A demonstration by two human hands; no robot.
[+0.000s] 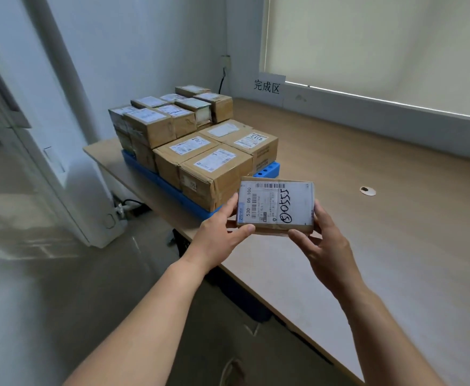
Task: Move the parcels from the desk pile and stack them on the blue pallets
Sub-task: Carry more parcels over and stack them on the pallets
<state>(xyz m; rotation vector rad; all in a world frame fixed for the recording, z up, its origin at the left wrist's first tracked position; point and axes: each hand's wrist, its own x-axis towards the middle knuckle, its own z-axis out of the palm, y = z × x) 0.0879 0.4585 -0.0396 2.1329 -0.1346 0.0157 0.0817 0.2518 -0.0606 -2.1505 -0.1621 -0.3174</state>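
Brightness: soft, even daylight, moderately bright, slightly cool.
Source: the cream roller blind point(381, 43) at far right glows, with a thin bright strip along its lower edge.
Shadows: faint beside the stacked brown cardboard boxes point(214, 174); dark under the pale wooden desk point(395, 232).
Glare: dull sheen on the grey floor point(33, 288) at near left.
Distortion: the white door panel point(61, 168) at left leans and bends.
Focus: label print on the near flat brown cardboard parcel point(277, 206) reads clearly; the left edge is smeared.

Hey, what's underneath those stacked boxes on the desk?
A blue pallet lies under the boxes, resting on the desk. Only its edges show; the boxes cover the rest.
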